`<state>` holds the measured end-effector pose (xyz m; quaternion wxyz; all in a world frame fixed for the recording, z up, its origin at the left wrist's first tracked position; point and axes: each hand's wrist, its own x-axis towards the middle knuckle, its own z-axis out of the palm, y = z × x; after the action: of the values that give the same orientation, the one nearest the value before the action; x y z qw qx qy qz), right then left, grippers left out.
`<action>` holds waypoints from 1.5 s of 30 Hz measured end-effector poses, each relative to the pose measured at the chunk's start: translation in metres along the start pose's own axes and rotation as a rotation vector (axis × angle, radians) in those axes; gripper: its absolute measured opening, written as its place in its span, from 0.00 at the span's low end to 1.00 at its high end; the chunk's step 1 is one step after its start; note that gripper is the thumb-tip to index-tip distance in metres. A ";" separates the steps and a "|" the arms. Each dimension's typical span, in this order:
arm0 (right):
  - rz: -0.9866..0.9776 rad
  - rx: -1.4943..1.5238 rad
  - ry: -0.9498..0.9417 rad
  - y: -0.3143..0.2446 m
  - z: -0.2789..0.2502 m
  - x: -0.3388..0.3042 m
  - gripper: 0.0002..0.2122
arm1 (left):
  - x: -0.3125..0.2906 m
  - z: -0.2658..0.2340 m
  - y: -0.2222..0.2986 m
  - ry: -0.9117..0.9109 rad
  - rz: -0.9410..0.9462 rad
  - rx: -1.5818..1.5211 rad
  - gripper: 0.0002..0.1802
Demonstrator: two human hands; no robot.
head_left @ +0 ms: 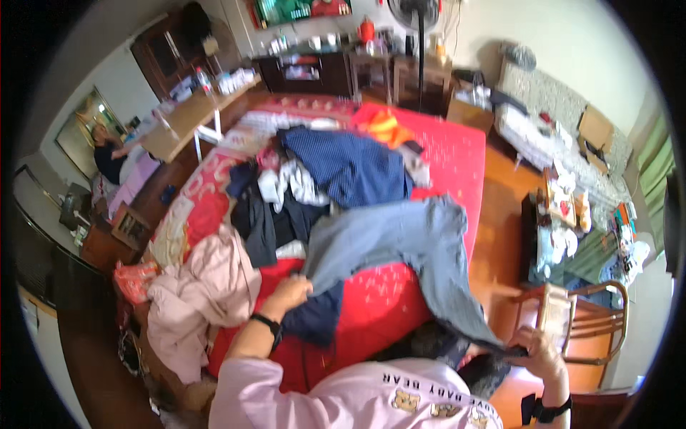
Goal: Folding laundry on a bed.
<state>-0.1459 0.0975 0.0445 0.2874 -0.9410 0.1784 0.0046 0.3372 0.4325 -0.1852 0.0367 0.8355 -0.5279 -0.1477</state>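
A pair of grey-blue trousers (389,232) lies spread across the red bed cover, its two legs reaching toward me. My left hand (289,294) is closed on the end of one leg. At the right, past the bed's edge, my right hand (537,350) grips the end of the other leg. Beyond the trousers is a heap of clothes with a dark blue patterned garment (350,164), a grey-white piece (291,184) and black garments (261,225). A navy cloth (314,314) lies under the left leg, near my left hand.
The red bed cover (457,161) carries a pink garment (204,286) at left and an orange one (384,127) at the far side. A bamboo chair (604,322) and a cluttered glass table (579,264) stand right. Another person (111,154) sits far left by a long table (189,121).
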 end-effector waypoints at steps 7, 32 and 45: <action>0.079 0.162 0.148 -0.016 -0.033 -0.021 0.14 | -0.002 -0.041 0.004 0.318 -0.093 0.048 0.04; -0.038 0.440 0.499 -0.048 -0.045 -0.047 0.21 | 0.109 0.018 -0.063 -0.100 -0.708 -0.425 0.37; -0.029 0.577 0.003 -0.030 -0.069 0.002 0.10 | 0.121 -0.002 -0.052 -0.238 -0.589 -1.185 0.35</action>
<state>-0.1398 0.0829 0.1178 0.5430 -0.8229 0.1591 -0.0519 0.4314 0.3468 -0.2200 0.3888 0.7615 -0.1081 -0.5073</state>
